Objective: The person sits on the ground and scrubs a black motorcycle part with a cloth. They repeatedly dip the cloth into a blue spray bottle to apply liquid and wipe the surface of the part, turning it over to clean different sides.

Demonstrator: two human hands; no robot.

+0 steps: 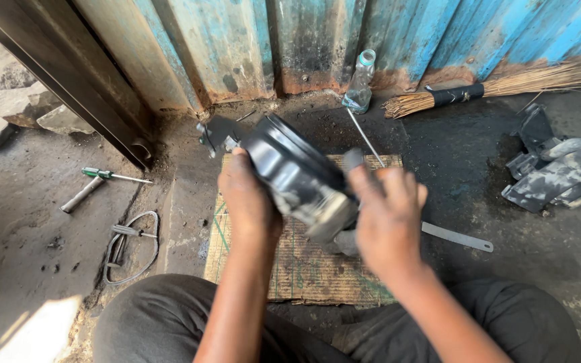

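Underfoot, grimy concrete floor meets a blue metal wall. Both hands, left and right, grip one black cylinder; one screwdriver, one bottle.

Daylight scene, evenly lit, mostly in open shade. A patch of hard sunlight is blown out on the ground at lower left. Soft shadow is cast under the dark cylindrical part onto the cardboard mat. Dull highlights are seen on the part's rim. Motion blur is noted on the right hand and the part's lower end. The corrugated blue wall is bent outward by wide-angle distortion. The centre is otherwise held sharp.
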